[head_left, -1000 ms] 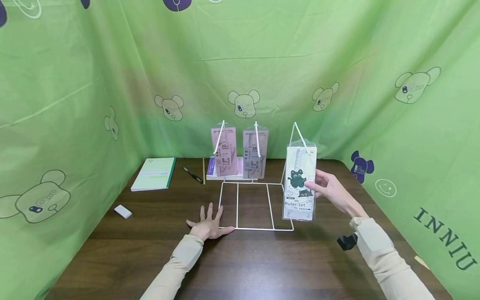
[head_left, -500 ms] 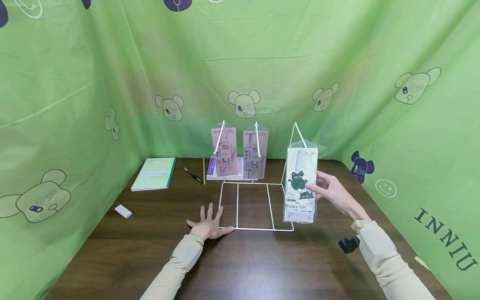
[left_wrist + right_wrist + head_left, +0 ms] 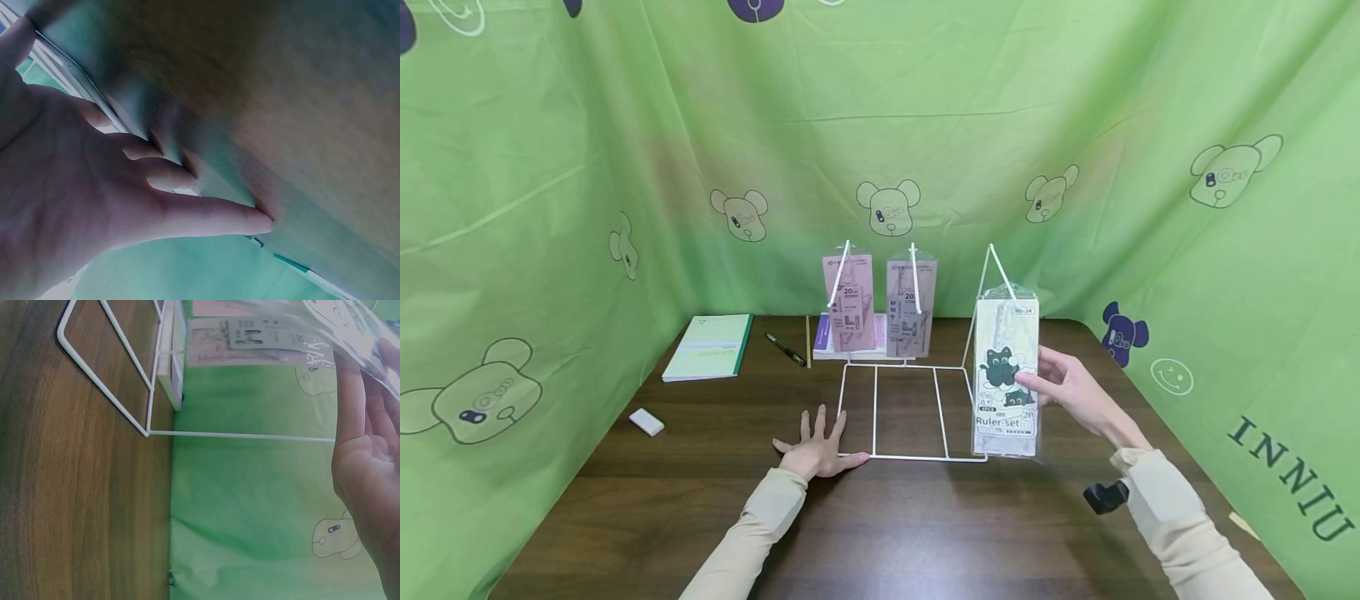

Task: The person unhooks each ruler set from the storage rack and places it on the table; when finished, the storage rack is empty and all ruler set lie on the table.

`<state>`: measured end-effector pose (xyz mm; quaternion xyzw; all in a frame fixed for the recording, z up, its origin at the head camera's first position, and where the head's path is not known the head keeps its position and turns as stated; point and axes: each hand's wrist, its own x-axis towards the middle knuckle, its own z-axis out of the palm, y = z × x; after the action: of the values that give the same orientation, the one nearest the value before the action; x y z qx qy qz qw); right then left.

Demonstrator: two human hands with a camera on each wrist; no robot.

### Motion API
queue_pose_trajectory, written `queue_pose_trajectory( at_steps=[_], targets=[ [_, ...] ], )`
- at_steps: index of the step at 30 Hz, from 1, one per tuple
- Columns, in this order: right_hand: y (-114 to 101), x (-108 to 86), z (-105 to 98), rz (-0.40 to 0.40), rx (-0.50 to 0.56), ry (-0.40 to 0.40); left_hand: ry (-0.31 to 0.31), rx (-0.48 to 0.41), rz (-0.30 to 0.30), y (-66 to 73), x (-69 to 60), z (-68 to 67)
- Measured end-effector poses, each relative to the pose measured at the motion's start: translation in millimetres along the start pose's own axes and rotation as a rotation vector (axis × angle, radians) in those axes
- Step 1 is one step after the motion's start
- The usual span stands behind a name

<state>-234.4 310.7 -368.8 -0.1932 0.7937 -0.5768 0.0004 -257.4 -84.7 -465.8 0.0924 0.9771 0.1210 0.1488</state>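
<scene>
My right hand (image 3: 1067, 392) pinches a clear-wrapped ruler set (image 3: 1006, 417) by its right edge, thumb in front and fingers behind. Printed with dark cats, the packet hangs upright by the right arm of a white wire rack (image 3: 917, 458). Its top overlaps that arm's tip; I cannot tell whether the tip passes through it. My left hand (image 3: 816, 450) lies spread on the table at the rack's front left corner, thumb on the front wire. A pink ruler set (image 3: 859, 329) and a greyish-purple ruler set (image 3: 917, 333) hang from the other two arms.
A green-edged notebook (image 3: 707, 350), a dark pen (image 3: 786, 350) and a thin stick (image 3: 808, 342) lie at the back left. A white eraser-like block (image 3: 646, 422) is nearer the left edge. A purple-white book (image 3: 822, 342) lies behind the rack. Green cloth (image 3: 880, 125) surrounds the table.
My right hand and the cat ruler set have moved slightly toward me, down and to the right along the rack's right arm. My left hand has stayed still.
</scene>
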Motion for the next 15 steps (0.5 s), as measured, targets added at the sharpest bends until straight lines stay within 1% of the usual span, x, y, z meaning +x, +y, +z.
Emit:
queue_pose_trajectory(
  at_steps=[4, 8, 15],
  targets=[
    [-2, -3.7, 0, 0.003, -0.014, -0.001, 0.005, -0.001, -0.001, -5.9, 8.0, 8.5],
    [-5, -7.0, 1, -0.002, -0.027, -0.004, 0.03, -0.017, 0.012, -10.4, 14.1, 14.3],
    [-10, -13.0, 3, -0.013, -0.026, -0.008, 0.037, -0.012, 0.015, -11.9, 16.8, 15.5]
  ],
)
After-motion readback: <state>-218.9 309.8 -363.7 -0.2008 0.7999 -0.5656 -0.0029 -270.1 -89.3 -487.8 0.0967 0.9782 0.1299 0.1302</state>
